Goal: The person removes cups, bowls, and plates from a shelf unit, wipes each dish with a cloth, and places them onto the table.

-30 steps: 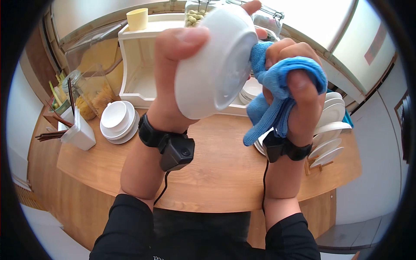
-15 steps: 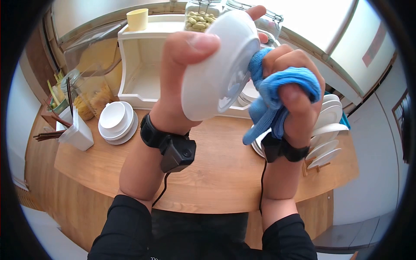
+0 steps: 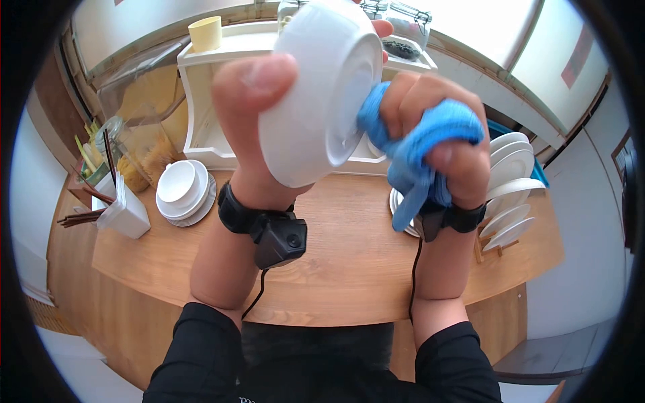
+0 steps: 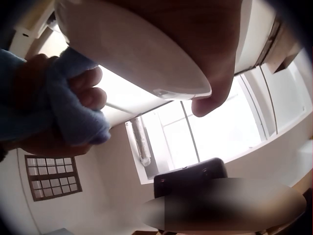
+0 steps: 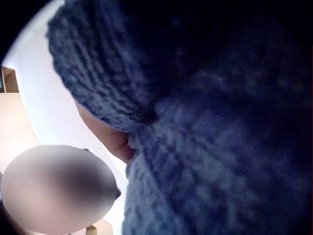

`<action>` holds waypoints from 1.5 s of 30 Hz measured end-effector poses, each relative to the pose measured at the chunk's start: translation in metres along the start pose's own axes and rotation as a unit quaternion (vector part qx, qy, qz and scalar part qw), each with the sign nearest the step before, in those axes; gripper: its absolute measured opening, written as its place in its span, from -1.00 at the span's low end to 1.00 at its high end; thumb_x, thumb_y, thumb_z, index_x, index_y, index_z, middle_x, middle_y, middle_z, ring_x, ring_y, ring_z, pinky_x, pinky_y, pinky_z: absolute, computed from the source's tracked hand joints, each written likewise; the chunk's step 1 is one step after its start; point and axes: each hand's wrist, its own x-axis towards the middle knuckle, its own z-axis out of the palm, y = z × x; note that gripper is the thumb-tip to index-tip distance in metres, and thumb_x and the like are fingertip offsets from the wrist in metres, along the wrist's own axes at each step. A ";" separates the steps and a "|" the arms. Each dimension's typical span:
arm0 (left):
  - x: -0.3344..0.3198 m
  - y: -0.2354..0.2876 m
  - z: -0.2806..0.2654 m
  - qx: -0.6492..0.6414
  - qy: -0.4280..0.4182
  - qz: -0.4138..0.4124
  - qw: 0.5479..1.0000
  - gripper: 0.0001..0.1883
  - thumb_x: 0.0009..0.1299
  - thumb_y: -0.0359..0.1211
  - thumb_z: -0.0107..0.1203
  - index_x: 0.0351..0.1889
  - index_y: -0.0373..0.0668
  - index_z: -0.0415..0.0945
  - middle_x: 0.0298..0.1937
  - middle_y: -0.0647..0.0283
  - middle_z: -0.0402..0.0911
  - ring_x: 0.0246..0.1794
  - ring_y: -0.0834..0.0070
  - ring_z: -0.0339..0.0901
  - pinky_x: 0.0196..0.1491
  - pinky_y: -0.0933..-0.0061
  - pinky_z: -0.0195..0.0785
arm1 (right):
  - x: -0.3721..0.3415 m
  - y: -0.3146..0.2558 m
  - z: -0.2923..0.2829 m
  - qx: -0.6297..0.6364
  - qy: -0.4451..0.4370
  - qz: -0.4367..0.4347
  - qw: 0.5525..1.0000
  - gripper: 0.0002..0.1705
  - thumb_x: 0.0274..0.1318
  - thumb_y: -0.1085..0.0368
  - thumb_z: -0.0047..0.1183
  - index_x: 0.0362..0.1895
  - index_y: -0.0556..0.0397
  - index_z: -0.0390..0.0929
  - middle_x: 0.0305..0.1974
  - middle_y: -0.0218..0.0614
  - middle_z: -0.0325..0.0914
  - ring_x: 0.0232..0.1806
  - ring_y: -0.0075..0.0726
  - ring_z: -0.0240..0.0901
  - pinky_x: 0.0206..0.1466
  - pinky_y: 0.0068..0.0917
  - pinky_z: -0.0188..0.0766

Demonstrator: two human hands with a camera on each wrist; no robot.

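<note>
Raised above the table, a white bowl is tilted on its side in the left hand, thumb on one face and fingertips showing past the far rim. The right hand grips a bunched blue cloth, and a fold of it touches the bowl's underside by the foot ring. In the left wrist view the bowl spans the top, with the cloth and right fingers left of it. Cloth fills most of the right wrist view, hiding most of that hand.
On the wooden table, stacked white dishes and a white chopstick holder stand left. Plates in a rack are at right, more plates below the right hand. Behind are a white shelf, a yellow cup and glass jars.
Both hands, the bowl and the cloth have shifted a little to the left in the head view. The grips on the bowl and cloth look the same.
</note>
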 end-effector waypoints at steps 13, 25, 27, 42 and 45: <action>0.002 -0.012 -0.003 -0.018 0.031 -0.026 0.999 -0.07 0.28 0.14 0.13 0.48 -0.34 0.40 0.33 -0.03 0.61 0.19 0.25 0.63 0.29 0.30 0.49 | 0.004 0.009 0.012 0.064 -0.133 -0.066 0.987 -0.55 0.02 -0.08 0.34 -0.34 0.05 0.57 -0.30 -0.16 0.57 -0.41 -0.25 0.44 -0.25 -0.33 0.46; -0.006 -0.013 0.011 0.077 0.031 -0.033 0.996 -0.04 0.24 0.12 0.18 0.51 -0.36 0.38 0.35 -0.04 0.60 0.24 0.22 0.63 0.32 0.28 0.49 | 0.008 0.019 0.017 0.134 -0.027 -0.132 0.982 -0.46 0.34 -0.26 0.22 -0.18 -0.06 0.45 -0.19 -0.28 0.48 -0.52 -0.36 0.37 -0.29 -0.53 0.46; 0.002 -0.017 0.010 0.144 0.048 -0.012 0.988 0.16 0.24 0.37 0.09 0.54 -0.46 0.31 0.49 -0.32 0.47 0.35 -0.06 0.59 0.40 0.09 0.49 | 0.009 0.019 0.023 0.199 -0.128 -0.107 0.966 -0.48 0.29 -0.24 0.29 -0.33 -0.08 0.49 -0.32 -0.32 0.52 -0.45 -0.31 0.40 -0.28 -0.38 0.44; 0.001 -0.005 0.044 0.010 0.098 0.034 0.995 0.35 -0.13 -0.11 0.43 0.72 -0.33 0.08 0.39 -0.13 0.51 0.30 0.12 0.56 0.31 0.14 0.48 | 0.008 0.008 0.023 0.108 -0.032 -0.092 0.989 -0.55 0.33 -0.10 0.25 -0.24 0.01 0.48 -0.23 -0.17 0.51 -0.54 -0.40 0.36 -0.38 -0.49 0.43; 0.003 -0.009 -0.010 -0.127 -0.095 0.026 0.987 0.36 -0.07 -0.08 0.38 0.74 -0.36 -0.01 0.36 -0.18 0.52 0.28 0.07 0.57 0.27 0.11 0.51 | 0.008 0.015 0.014 0.171 -0.162 -0.063 0.970 -0.60 0.08 0.10 0.38 -0.21 0.20 0.65 -0.23 -0.17 0.65 -0.22 -0.24 0.55 -0.08 -0.29 0.51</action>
